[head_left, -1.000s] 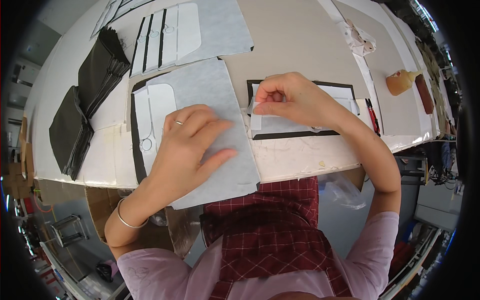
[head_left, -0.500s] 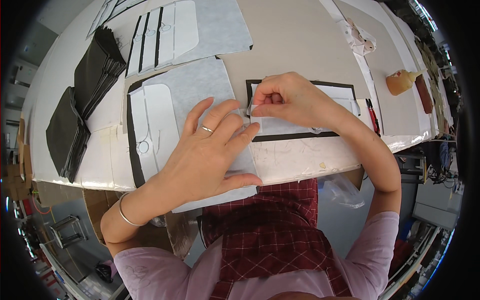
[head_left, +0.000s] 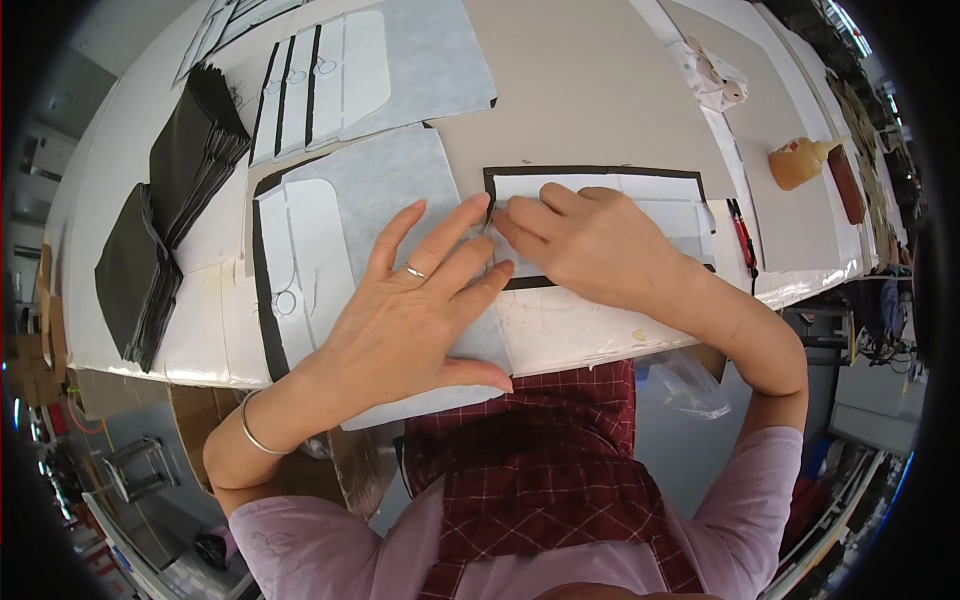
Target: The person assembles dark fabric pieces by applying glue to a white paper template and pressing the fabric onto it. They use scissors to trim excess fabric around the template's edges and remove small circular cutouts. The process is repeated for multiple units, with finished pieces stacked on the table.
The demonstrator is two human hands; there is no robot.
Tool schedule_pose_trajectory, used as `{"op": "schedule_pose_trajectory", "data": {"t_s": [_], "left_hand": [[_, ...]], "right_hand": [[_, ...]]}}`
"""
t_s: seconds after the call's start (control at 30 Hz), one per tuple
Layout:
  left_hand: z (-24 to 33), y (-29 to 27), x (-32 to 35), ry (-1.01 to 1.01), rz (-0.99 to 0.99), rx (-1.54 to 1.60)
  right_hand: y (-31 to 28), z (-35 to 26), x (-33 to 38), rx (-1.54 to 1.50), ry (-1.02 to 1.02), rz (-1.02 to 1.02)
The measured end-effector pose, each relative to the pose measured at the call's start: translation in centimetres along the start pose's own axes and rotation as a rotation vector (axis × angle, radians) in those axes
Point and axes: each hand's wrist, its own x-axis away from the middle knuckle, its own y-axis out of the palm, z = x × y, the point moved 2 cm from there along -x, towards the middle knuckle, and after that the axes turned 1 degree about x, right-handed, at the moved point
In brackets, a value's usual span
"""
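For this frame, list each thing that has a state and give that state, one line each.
Left hand: open, flat on the grey sheet.
Right hand: fingertips pinched on the white panel.
Grey sheet: lying flat, overhanging the table edge.
White panel: flat on a black-edged piece.
Black fabric stacks: piled, fanned.
Amber bottle: lying on its side.

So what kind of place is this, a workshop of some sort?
Probably a sewing or leather-goods workshop. On the big worktable lie stacks of cut black pieces and white pattern sheets, with an amber glue bottle at the side. Both hands, left hand and right hand, press a black-edged white panel.
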Motion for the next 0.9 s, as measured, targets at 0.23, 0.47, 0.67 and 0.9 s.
{"op": "schedule_pose_trajectory", "data": {"t_s": [0.23,0.47,0.67,0.9], "left_hand": [[0.7,-0.9,-1.1,0.015,-0.047,0.023],[0.9,-1.0,-2.2,0.005,-0.033,0.066],[0.6,-1.0,-5.7,0.019,0.101,0.014],[-0.9,1.7,-15.9,-0.217,0.152,0.394]], "right_hand": [[-0.8,1.8,1.1,-0.099,0.145,0.082],[-6.9,10.0,14.7,-0.115,0.981,0.067],[-4.7,9.7,22.7,-0.23,1.218,0.025],[-4.7,10.7,22.9,-0.37,1.115,0.47]]}}
